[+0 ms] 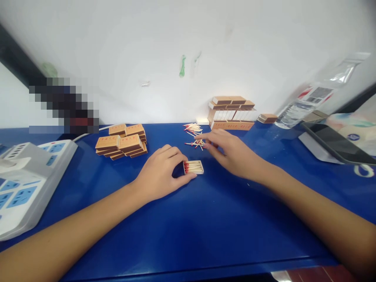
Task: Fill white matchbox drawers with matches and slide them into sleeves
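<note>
My left hand (160,172) grips a small matchbox tray (201,172) by its left end, thumb along the near side and fingers at the far side. Matches (194,166) with red heads lie side by side in the tray, heads toward my left palm. Just beyond it, my right hand (229,150) is over a loose pile of matches (192,127) on the blue table. Its index finger is stretched out and the thumb is apart from it, both at the pile's right side. No match shows clearly held between them.
Stacked matchboxes (129,143) stand at left, more matchboxes (232,124) against the wall. One small box (267,118) sits beside a plastic bottle (296,111). A phone (337,143) lies at right, a white power strip (55,188) at left. The blue table (188,235) ends at the front edge.
</note>
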Demonstrator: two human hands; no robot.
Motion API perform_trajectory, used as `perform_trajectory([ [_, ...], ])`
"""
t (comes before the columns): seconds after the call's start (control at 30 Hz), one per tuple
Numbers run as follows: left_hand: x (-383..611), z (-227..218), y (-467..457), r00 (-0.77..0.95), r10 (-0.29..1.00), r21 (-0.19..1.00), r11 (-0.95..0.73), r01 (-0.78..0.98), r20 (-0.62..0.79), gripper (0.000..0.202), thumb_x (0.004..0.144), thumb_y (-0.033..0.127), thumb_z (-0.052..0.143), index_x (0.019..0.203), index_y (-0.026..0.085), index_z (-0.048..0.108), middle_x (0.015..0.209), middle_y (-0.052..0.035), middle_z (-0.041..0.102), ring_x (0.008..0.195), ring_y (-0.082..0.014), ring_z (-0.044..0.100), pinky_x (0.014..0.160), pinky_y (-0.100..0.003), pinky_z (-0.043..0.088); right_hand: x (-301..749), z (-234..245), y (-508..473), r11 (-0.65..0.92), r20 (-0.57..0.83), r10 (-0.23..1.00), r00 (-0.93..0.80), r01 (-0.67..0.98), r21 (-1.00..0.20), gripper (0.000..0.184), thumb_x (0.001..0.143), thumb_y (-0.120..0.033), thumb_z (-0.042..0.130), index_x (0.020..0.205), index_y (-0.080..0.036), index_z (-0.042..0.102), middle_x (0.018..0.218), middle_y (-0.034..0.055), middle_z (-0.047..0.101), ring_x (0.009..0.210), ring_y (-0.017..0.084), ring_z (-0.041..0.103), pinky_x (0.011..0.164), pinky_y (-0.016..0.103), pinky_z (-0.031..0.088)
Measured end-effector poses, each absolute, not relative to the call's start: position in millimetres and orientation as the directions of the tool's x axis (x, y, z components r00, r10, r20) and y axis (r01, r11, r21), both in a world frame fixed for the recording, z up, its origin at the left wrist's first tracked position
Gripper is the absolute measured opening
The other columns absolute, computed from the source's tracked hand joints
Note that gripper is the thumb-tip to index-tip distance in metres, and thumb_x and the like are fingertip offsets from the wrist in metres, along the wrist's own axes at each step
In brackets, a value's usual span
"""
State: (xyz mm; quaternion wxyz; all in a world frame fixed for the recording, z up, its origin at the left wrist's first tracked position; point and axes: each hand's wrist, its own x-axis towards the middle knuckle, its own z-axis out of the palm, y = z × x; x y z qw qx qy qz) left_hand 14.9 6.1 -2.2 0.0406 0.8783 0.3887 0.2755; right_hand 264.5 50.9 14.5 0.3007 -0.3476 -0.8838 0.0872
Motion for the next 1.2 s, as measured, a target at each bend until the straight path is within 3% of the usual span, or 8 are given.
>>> perform_trajectory([
  [0.2, 15, -3, 6, 0.546, 0.707, 0.289, -0.693, 0.660, 0.448, 0.032, 0.093, 0.046, 0.076, 0.107, 0.017, 0.073, 0.099, -0.0075, 0.072, 0.093, -0.0257, 0.064, 0.087, -0.044, 0.054, 251, 19, 33, 0.520, 0.356, 0.840, -0.409, 0.423, -0.742, 0.015, 0.100, -0.035, 0.066, 0.101, -0.023, 0.073, 0.094, 0.0040, 0.078, 0.079, 0.019, 0.068, 0.069, 0.033, 0.051],
  [0.37, 15, -3, 6, 0.540, 0.712, 0.290, -0.687, 0.666, 0.448, 0.032, 0.094, 0.048, 0.076, 0.106, 0.018, 0.073, 0.098, -0.0067, 0.071, 0.092, -0.0250, 0.062, 0.085, -0.043, 0.053, 246, 17, 30, 0.391, 0.242, 0.872, -0.426, 0.308, -0.867, 0.013, 0.093, -0.035, 0.075, 0.090, -0.022, 0.074, 0.089, 0.0020, 0.079, 0.079, 0.018, 0.070, 0.072, 0.032, 0.052],
  [0.6, 14, -3, 6, 0.549, 0.704, 0.289, -0.697, 0.656, 0.450, 0.032, 0.094, 0.047, 0.075, 0.104, 0.017, 0.073, 0.097, -0.0063, 0.070, 0.091, -0.0244, 0.062, 0.086, -0.043, 0.053, 248, 6, 37, 0.433, 0.221, 0.863, -0.455, 0.439, -0.787, 0.012, 0.093, -0.033, 0.075, 0.086, -0.022, 0.074, 0.083, -0.0012, 0.069, 0.065, 0.012, 0.050, 0.064, 0.030, 0.043],
  [0.83, 14, -4, 6, 0.545, 0.708, 0.293, -0.693, 0.658, 0.450, 0.031, 0.094, 0.047, 0.075, 0.106, 0.018, 0.073, 0.098, -0.0069, 0.071, 0.092, -0.0249, 0.063, 0.086, -0.043, 0.053, 252, 12, 36, 0.540, 0.218, 0.815, -0.537, 0.565, -0.624, 0.009, 0.094, -0.029, 0.071, 0.088, -0.023, 0.073, 0.087, -0.0007, 0.058, 0.067, 0.012, 0.049, 0.064, 0.030, 0.042],
  [1.2, 14, -2, 6, 0.549, 0.706, 0.286, -0.694, 0.660, 0.448, 0.031, 0.095, 0.046, 0.074, 0.105, 0.018, 0.073, 0.098, -0.0069, 0.071, 0.091, -0.0247, 0.063, 0.087, -0.043, 0.053, 253, 12, 32, 0.660, 0.307, 0.739, -0.600, 0.552, -0.510, 0.009, 0.096, -0.022, 0.069, 0.087, -0.021, 0.069, 0.089, 0.0004, 0.057, 0.068, 0.012, 0.048, 0.065, 0.029, 0.039],
])
